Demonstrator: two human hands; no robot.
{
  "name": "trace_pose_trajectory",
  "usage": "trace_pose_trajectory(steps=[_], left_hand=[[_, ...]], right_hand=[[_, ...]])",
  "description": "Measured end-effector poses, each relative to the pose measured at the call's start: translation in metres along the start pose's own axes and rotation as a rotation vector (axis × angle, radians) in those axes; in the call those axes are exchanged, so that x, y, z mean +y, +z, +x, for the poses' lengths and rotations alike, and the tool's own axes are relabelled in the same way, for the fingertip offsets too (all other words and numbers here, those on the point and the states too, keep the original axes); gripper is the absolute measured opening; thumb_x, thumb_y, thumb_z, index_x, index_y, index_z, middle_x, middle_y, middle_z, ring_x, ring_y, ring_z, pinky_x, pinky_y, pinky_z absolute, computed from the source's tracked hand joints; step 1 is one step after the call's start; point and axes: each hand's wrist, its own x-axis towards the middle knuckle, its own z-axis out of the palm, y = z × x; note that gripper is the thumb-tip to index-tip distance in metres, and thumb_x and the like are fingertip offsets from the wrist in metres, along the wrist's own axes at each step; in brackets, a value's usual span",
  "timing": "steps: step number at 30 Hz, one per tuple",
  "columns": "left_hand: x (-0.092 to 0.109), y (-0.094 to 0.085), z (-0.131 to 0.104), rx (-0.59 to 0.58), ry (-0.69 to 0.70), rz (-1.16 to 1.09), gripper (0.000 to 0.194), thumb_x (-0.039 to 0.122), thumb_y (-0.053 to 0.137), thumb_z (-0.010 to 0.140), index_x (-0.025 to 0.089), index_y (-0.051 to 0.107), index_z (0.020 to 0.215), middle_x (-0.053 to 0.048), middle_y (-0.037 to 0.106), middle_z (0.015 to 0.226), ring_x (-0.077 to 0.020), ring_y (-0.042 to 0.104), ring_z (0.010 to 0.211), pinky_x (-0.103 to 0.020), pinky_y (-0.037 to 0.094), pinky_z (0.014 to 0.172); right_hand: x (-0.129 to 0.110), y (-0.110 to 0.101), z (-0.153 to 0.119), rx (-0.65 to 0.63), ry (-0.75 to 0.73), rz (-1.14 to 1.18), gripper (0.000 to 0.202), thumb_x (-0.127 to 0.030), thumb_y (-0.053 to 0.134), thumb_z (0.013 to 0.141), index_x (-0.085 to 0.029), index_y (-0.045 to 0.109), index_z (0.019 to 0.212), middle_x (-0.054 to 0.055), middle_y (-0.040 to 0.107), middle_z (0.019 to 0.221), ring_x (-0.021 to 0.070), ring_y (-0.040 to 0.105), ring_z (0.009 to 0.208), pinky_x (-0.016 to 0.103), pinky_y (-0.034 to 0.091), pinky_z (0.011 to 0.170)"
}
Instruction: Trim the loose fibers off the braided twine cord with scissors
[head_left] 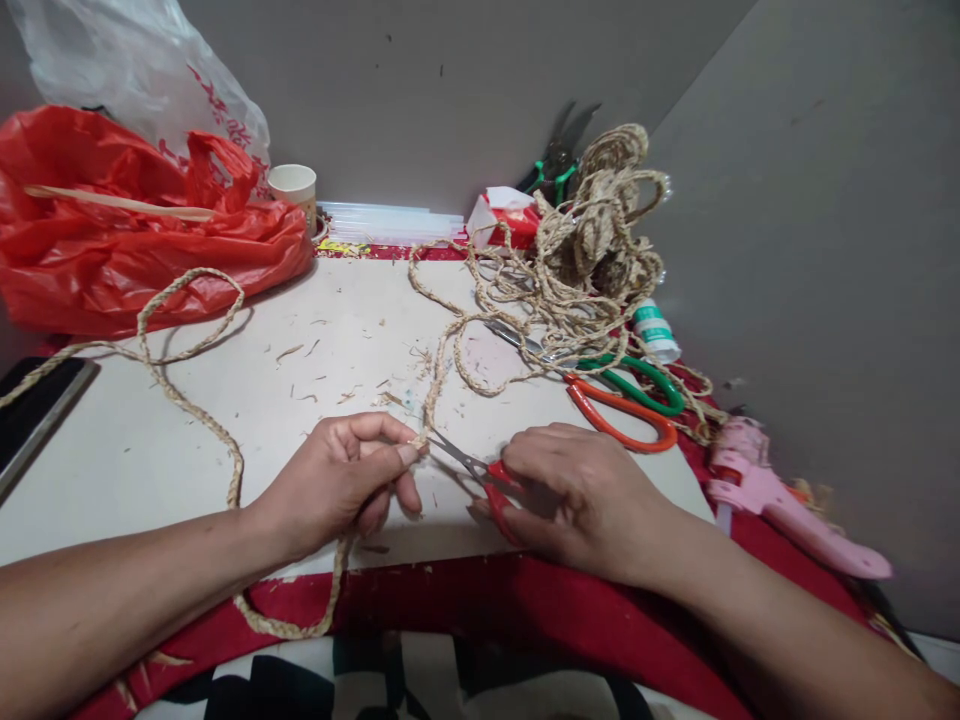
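Observation:
Between thumb and fingers, my left hand (351,475) pinches a braided straw rope (433,392) above the white board (300,400). One stretch of the rope runs back to a tangled pile (592,235); another hangs below the hand and loops off to the left. My right hand (581,495) grips small red-handled scissors (469,465), its fingers in the handles. Their blades point left and touch or nearly touch the rope beside my left fingertips. Whether the blades are closed on the rope, I cannot make out.
Larger scissors with green and orange handles (622,400) lie by the pile. A pink glue gun (787,500) rests at the right edge. Left are a red plastic bag (150,240), a paper cup (294,190) and a phone (45,410). Clear sticks (390,222) and pliers (555,170) stand behind.

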Motion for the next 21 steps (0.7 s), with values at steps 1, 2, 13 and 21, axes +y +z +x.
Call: trace_pose_trajectory(steps=[1, 2, 13, 21], left_hand=[[0.0003, 0.0008, -0.0004, 0.012, 0.001, 0.006, 0.022, 0.035, 0.066, 0.079, 0.016, 0.058, 0.085, 0.001, 0.065, 0.056, -0.0026, 0.037, 0.029, -0.015, 0.025, 0.033], [0.0005, 0.0015, -0.0009, 0.024, -0.001, 0.013, 0.022, 0.035, 0.066, 0.078, 0.016, 0.058, 0.085, 0.001, 0.064, 0.053, -0.0026, 0.036, 0.029, -0.014, 0.025, 0.032], [-0.0018, 0.0006, -0.0023, 0.049, -0.05, 0.086, 0.025, 0.037, 0.067, 0.076, 0.015, 0.062, 0.089, 0.003, 0.059, 0.048, -0.0024, 0.03, 0.029, -0.015, 0.018, 0.032], [-0.0072, -0.0032, -0.0026, 0.032, -0.008, 0.123, 0.024, 0.04, 0.065, 0.081, 0.016, 0.065, 0.083, 0.004, 0.054, 0.046, -0.0043, 0.034, 0.038, -0.017, 0.025, 0.039]], right_hand=[[0.0003, -0.0006, 0.0002, -0.006, 0.009, -0.002, 0.02, -0.028, 0.057, 0.081, -0.02, 0.046, 0.066, -0.001, 0.05, 0.061, 0.0129, 0.043, 0.057, 0.026, 0.029, 0.059], [0.0005, -0.0011, 0.0005, -0.012, 0.016, -0.006, 0.02, -0.028, 0.057, 0.081, -0.02, 0.047, 0.067, -0.001, 0.051, 0.061, 0.013, 0.044, 0.057, 0.026, 0.029, 0.059], [-0.0018, -0.0014, 0.0011, -0.053, 0.009, -0.045, 0.018, -0.031, 0.056, 0.081, -0.02, 0.05, 0.068, 0.001, 0.054, 0.062, 0.0145, 0.046, 0.059, 0.027, 0.03, 0.06], [-0.0044, 0.0009, -0.0001, -0.052, -0.028, -0.045, 0.016, -0.027, 0.055, 0.08, -0.02, 0.049, 0.067, -0.001, 0.052, 0.059, 0.0138, 0.045, 0.058, 0.028, 0.029, 0.061]])
